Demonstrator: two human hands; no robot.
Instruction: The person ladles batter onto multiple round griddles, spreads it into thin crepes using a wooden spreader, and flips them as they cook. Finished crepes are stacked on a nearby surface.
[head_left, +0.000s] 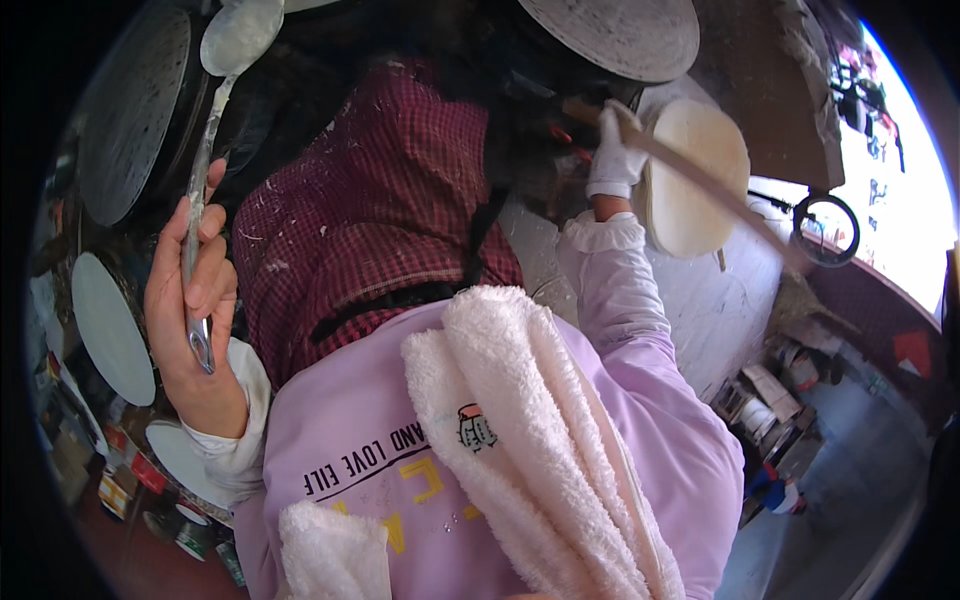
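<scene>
My bare left hand (199, 292) grips the handle of a metal ladle (204, 195), held with its bowl towards the top of the view. Pale, wet batter (244, 34) coats the bowl and the upper handle. My right hand (616, 154), in a white glove, is closed around a long wooden stick (709, 187), which is blurred along its far part. The stick crosses over a stack of thin, pale, rounded flatbreads (694, 180) beside that hand. Past the gloved fingers lies a round griddle (622, 34) with a greyish, streaked surface.
At the left stands a second round griddle (135, 120), dark-spotted. Pale round discs (112, 330) lie below it. A brown board or cardboard panel (784, 112) rises at the right, near a round black-rimmed object (825, 231). Boxes and containers (761, 412) stand on the floor at lower right.
</scene>
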